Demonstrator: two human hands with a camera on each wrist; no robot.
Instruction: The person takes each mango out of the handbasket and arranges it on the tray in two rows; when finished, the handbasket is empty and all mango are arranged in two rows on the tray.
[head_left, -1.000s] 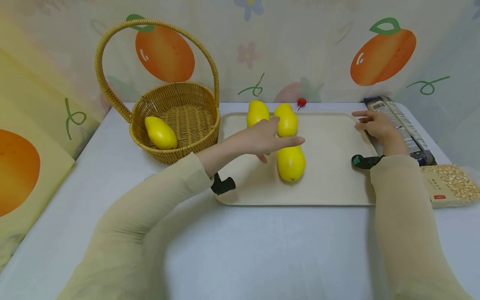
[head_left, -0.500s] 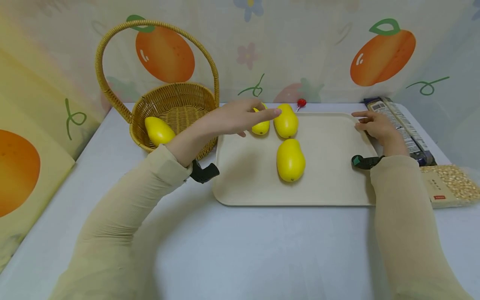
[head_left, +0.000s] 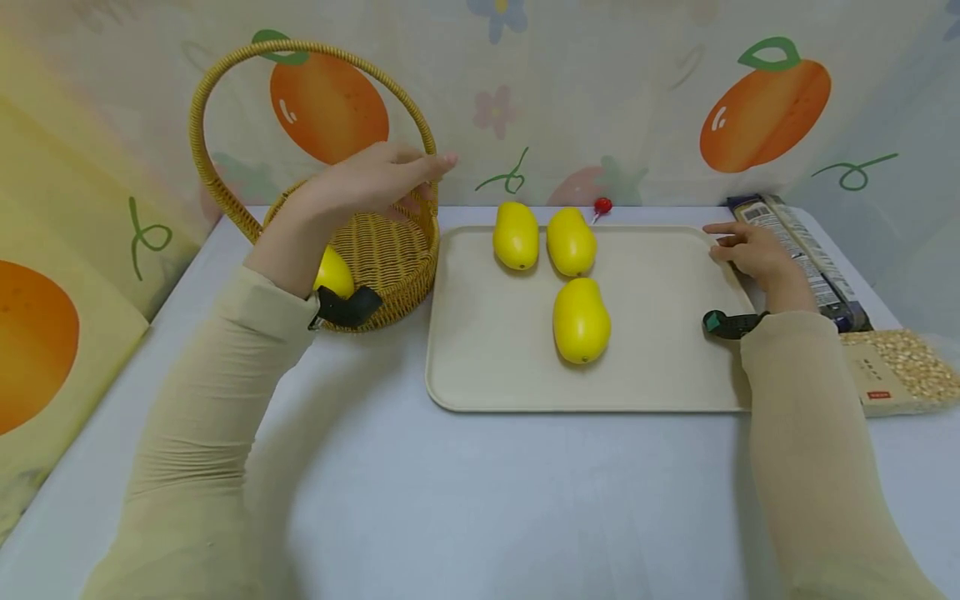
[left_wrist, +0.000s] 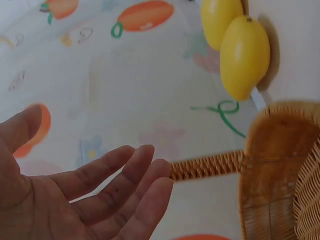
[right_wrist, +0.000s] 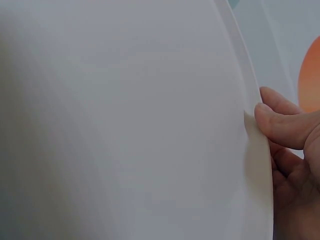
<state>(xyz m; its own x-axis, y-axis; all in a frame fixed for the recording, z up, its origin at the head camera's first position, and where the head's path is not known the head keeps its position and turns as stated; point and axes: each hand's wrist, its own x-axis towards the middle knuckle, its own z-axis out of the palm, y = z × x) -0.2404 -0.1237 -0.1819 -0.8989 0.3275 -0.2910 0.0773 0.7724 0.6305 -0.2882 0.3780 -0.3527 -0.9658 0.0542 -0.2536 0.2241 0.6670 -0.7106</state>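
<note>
My left hand (head_left: 360, 179) is over the wicker basket (head_left: 390, 258), fingers extended and nothing held. In the left wrist view its fingertips overlap the basket's handle (left_wrist: 207, 165); contact cannot be told. Inside the basket lies a yellow mango (head_left: 334, 273), partly hidden by my wrist. Three more mangoes sit on the beige tray (head_left: 487, 358): one at the back left (head_left: 516, 237), a mango beside it (head_left: 572, 242), and a mango nearer me (head_left: 582, 322). My right hand (head_left: 757, 250) holds the tray's right rim, thumb on the rim (right_wrist: 257, 150) and fingers outside it.
Right of the tray lie a dark printed packet (head_left: 802, 250) and a clear bag of yellow grains (head_left: 911, 367). A small red lollipop-like thing (head_left: 603, 205) is behind the tray. A patterned cloth (head_left: 637, 100) hangs at the back of the white table (head_left: 525, 500).
My left hand has moved left and up, from above the mangoes on the tray to over the basket, carrying nothing. The right hand and the mangoes have stayed put.
</note>
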